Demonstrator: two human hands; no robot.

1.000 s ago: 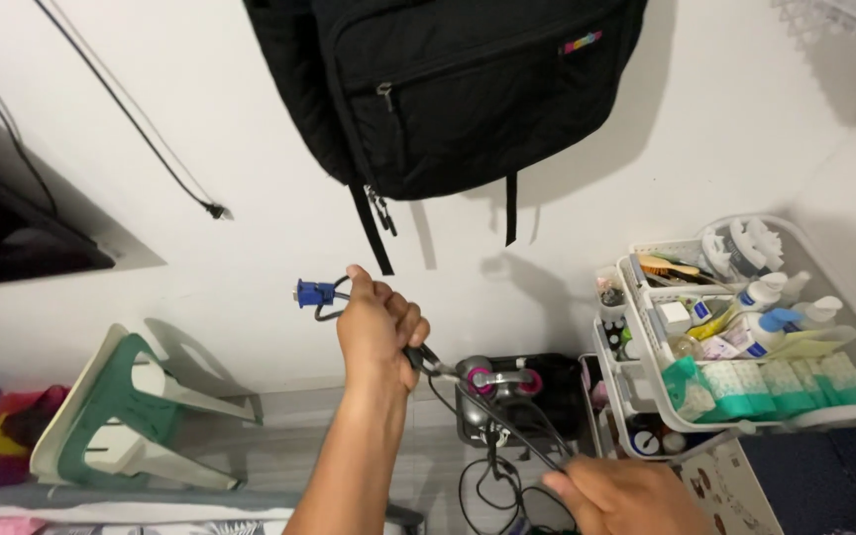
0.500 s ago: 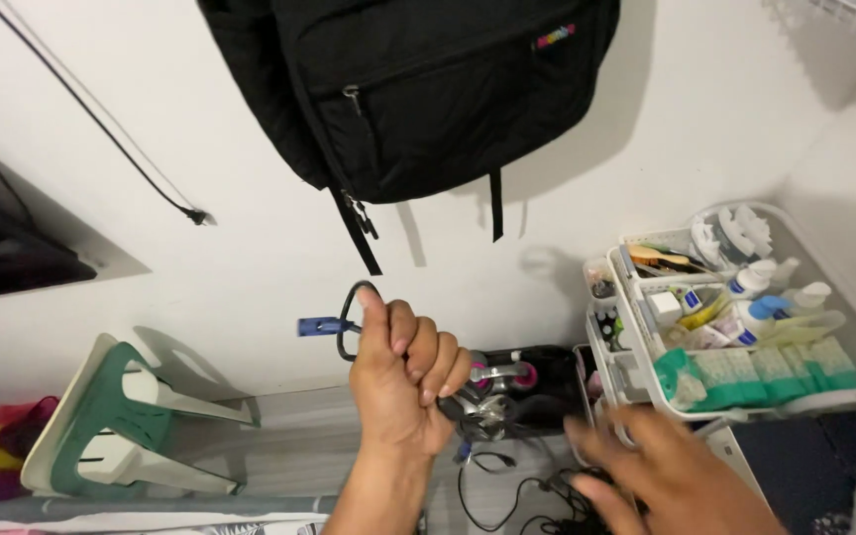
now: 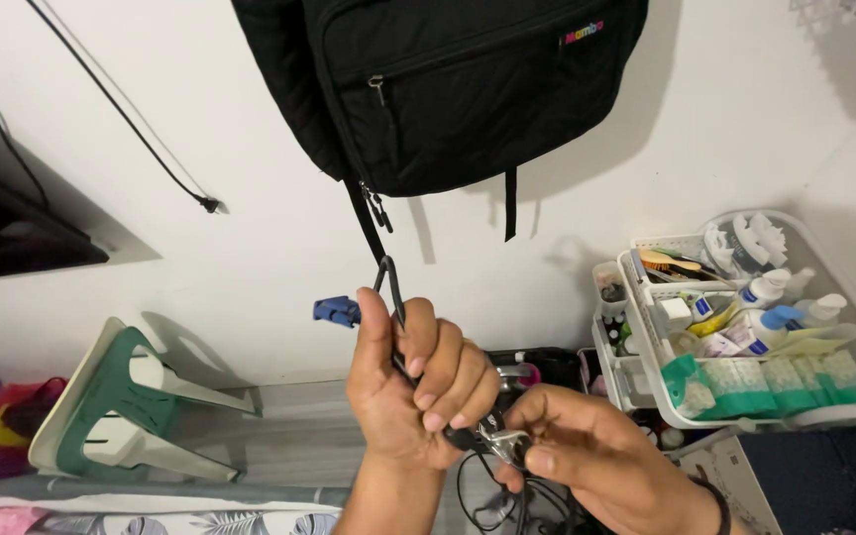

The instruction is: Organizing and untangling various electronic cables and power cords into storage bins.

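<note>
White wall fills most of the view, with a black backpack (image 3: pixel 438 89) hanging at the top and a thin black wire (image 3: pixel 121 114) slanting down the left side. Our left hand (image 3: pixel 418 396) is closed in a fist around a folded black cable (image 3: pixel 389 282), whose loop sticks up above the thumb and whose blue connector (image 3: pixel 335 311) juts out just left of it. Half a second ago our right hand (image 3: pixel 587 456) was blurred and apart, low at the right; now it has come in against the left fist, its fingers pinching the cable's lower end near a small metal piece we cannot make out. The loop also stands taller than before. A white basket (image 3: pixel 795 421) of bottles and packets sits at the right, a tipped green-and-white stool (image 3: pixel 121 406) on the floor at the left.
</note>
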